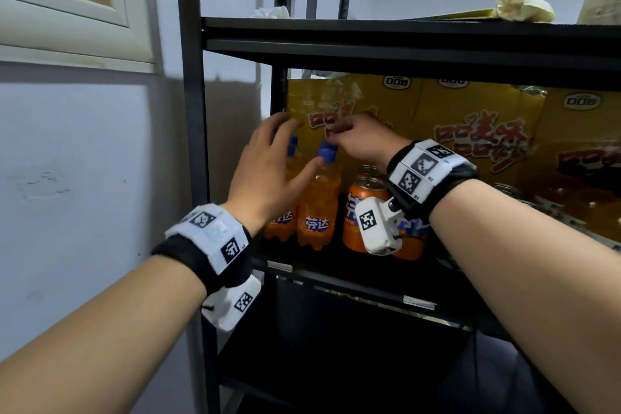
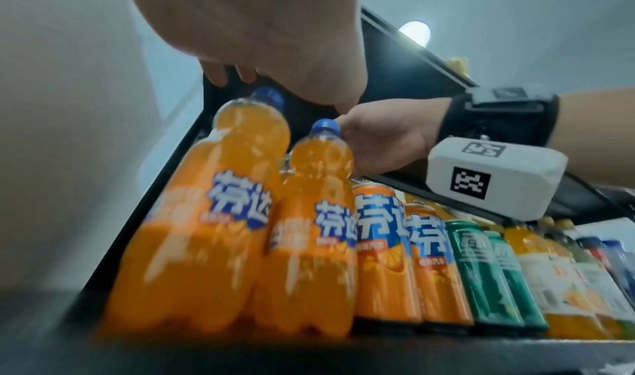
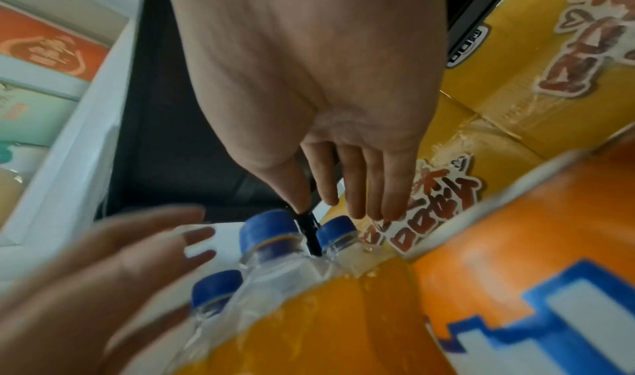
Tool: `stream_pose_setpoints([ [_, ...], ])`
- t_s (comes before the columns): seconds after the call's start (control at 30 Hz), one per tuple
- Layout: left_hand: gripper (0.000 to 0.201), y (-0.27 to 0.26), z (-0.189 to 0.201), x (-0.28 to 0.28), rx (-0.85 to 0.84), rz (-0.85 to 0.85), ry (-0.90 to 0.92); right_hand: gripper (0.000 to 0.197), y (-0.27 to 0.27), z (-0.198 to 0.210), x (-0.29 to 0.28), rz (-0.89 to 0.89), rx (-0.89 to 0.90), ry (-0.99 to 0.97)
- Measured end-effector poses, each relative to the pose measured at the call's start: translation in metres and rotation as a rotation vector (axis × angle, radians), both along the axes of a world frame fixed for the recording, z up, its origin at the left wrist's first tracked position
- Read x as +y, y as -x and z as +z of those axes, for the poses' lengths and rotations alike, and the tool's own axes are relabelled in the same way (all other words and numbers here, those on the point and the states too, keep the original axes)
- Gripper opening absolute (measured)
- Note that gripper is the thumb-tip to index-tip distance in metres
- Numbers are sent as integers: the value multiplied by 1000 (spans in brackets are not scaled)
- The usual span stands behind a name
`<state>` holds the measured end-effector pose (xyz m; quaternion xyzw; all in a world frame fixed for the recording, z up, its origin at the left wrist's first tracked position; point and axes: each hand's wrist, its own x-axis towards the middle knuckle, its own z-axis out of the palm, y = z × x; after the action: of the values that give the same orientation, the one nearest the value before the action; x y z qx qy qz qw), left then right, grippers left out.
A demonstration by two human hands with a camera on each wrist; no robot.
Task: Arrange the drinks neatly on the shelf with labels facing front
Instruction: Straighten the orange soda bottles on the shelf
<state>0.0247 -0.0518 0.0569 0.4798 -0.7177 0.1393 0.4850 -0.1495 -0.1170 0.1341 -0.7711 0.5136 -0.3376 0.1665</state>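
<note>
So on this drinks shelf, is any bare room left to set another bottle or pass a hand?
Hardly any. The front row runs unbroken: orange bottles, orange cans, green cans, more bottles beyond. Yellow cartons fill the back. Hands fit only above the caps, under the upper shelf.

Black metal rack (image 1: pixel 193 144) stands vs pale grey wall (image 1: pixel 84 161), scuffed in spots. Cream window frame (image 1: pixel 67 13) upper left. Yellow cartons (image 1: pixel 470 118) line rack's back; round ceiling light (image 2: pixel 414 32) glows overhead.
</note>
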Motion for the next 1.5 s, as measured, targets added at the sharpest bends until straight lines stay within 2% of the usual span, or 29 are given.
stream_pose_setpoints([
  [0.07, 62, 8, 14, -2, -204, 60, -49, 25, -3, -2, -4, 23, 69, -55],
  [0.13, 55, 15, 17, -5, -301, 91, -119, 25, -4, -6, -3, 37, 68, -50],
  [0.23, 51, 19, 11, -10, -310, 112, -139, 24, -2, -11, -2, 24, 96, -58],
  [0.37, 65, 21, 7, -12, -338, 162, -145, 32, -2, -18, -5, 16, 74, -117],
  [0.53, 65, 28, 9, -6, -340, 206, -161, 32, -2, -21, -2, 26, -62, -124],
  [0.7, 41, 29, 15, -7, -314, 190, -198, 19, 7, 0, 2, -30, -335, 27],
  [0.8, 53, 26, 28, -5, -289, 148, -239, 23, 18, 21, 10, -69, -496, 119],
  [0.9, 57, 30, 40, -1, -251, 131, -261, 43, 32, 34, 21, -89, -617, 125],
  [1.0, 55, 34, 48, 6, -165, 72, -211, 25, 49, 41, 35, -117, -688, 24],
  [1.07, 51, 39, 52, 12, -48, -64, -160, 23, 58, 41, 43, -125, -731, 21],
  [1.17, 48, 55, 53, 23, 131, -258, -155, 36, 63, 34, 54, -93, -810, 33],
  [1.27, 60, 70, 49, 33, 226, -361, -342, 32, 63, 26, 65, -57, -810, 75],
  [1.3, 58, 74, 46, 35, 254, -413, -428, 32, 62, 24, 68, -39, -798, 73],
  [1.4, 30, 77, 35, 40, 442, -617, -612, 31, 61, 16, 76, 26, -765, 40],
  [1.43, 23, 77, 32, 42, 491, -656, -624, 31, 60, 12, 78, 46, -745, 36],
  [1.5, 21, 75, 27, 44, 545, -692, -602, 37, 60, 6, 83, 100, -706, 22],
])
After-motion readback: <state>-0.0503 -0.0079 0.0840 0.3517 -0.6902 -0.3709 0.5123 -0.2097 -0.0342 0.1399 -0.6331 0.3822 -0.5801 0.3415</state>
